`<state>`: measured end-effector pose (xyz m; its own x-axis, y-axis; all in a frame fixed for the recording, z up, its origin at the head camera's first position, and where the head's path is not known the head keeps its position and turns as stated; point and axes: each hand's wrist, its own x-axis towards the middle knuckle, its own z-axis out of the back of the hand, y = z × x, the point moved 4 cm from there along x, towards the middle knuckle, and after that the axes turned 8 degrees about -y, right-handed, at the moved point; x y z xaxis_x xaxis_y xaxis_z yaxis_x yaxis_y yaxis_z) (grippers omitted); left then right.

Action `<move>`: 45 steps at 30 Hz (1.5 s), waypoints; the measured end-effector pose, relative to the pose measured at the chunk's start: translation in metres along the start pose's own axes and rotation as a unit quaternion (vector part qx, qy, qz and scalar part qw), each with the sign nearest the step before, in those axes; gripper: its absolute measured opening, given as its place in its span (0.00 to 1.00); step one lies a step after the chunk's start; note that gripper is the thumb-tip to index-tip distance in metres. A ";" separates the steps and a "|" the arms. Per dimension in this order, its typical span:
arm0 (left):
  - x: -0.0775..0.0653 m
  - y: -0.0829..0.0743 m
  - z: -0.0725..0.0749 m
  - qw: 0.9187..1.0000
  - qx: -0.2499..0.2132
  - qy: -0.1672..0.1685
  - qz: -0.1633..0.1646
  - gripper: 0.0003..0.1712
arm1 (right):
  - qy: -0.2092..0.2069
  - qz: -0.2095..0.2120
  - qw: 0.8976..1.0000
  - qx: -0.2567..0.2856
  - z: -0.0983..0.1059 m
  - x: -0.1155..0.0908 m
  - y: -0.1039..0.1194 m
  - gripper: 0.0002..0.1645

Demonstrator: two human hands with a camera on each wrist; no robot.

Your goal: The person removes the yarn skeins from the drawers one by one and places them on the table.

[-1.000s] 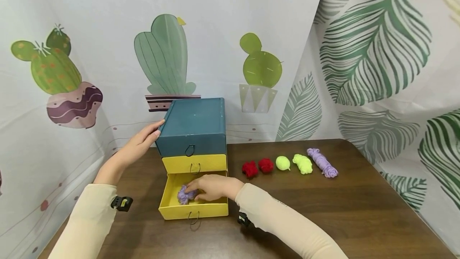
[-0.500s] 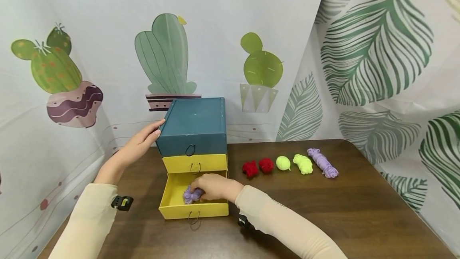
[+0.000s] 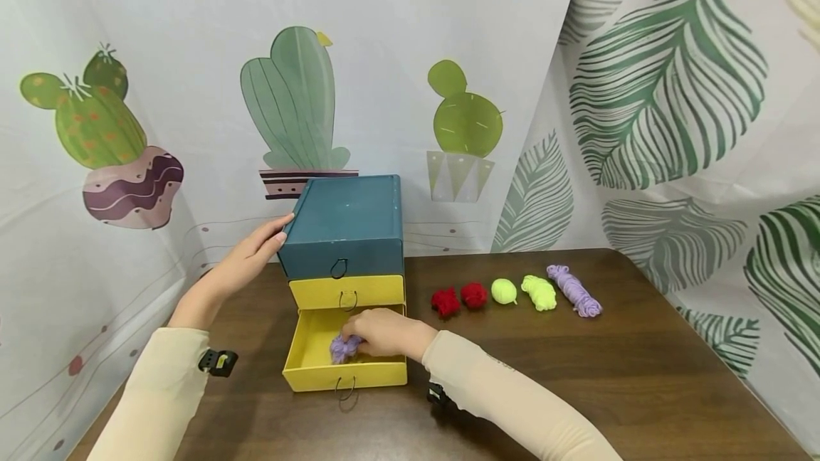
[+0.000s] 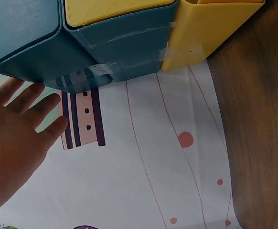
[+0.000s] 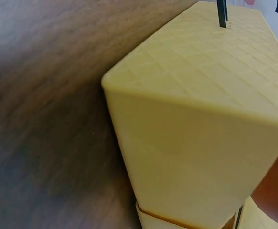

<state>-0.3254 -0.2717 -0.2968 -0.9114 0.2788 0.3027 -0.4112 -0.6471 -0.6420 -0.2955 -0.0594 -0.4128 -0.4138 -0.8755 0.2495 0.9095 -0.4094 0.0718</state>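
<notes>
Inside the pulled-out yellow bottom drawer [image 3: 344,376], my right hand [image 3: 379,333] grips a small purple yarn bundle [image 3: 342,348]. Part of that bundle is hidden under the fingers. In the right wrist view the outer wall of the drawer [image 5: 191,157] fills the middle, and only a sliver of the right hand [image 5: 277,186] shows at the edge. My left hand [image 3: 246,258] rests with straight fingers against the left side of the blue-topped drawer cabinet [image 3: 346,208]. The left wrist view has this left hand [image 4: 22,129] with fingers spread at the cabinet's blue wall [image 4: 38,57].
To the right of the cabinet lies a row of yarn: two red balls [image 3: 474,295], a lime ball [image 3: 504,291], a lime bundle [image 3: 539,292] and a long purple skein [image 3: 574,291]. The yellow middle drawer [image 3: 349,290] is closed. A printed cloth [image 3: 384,105] hangs behind the table.
My right hand's fingers have curled in around the purple yarn bundle, which has shifted slightly to the right in the drawer. The left hand has stayed in place.
</notes>
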 end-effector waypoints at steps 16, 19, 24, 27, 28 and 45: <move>0.001 0.004 -0.002 1.000 0.006 -0.005 0.000 0.33 | -0.013 -0.003 1.000 -0.025 0.021 -0.017 0.002 0.14; 0.000 0.004 -0.002 1.000 0.005 -0.005 -0.001 0.33 | -0.016 -0.002 0.999 -0.033 0.024 -0.021 0.002 0.13; -0.001 0.001 -0.001 1.000 0.003 -0.007 -0.004 0.32 | -0.029 0.014 0.999 -0.040 0.033 -0.029 0.003 0.12; -0.001 -0.001 -0.001 1.000 0.001 -0.007 -0.006 0.31 | -0.043 0.021 0.998 -0.033 0.039 -0.034 0.002 0.12; -0.001 -0.002 -0.001 1.000 0.001 -0.007 -0.007 0.31 | -0.049 0.023 0.998 -0.028 0.042 -0.036 0.002 0.12; -0.001 -0.001 -0.002 1.000 0.002 -0.007 -0.006 0.31 | -0.111 -0.010 0.994 0.020 0.072 -0.073 -0.021 0.12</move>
<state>-0.3241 -0.2701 -0.2981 -0.9058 0.2769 0.3208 -0.4226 -0.6469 -0.6348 -0.2817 0.0314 -0.3631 -0.4166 -0.7870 0.4550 0.9040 -0.4116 0.1156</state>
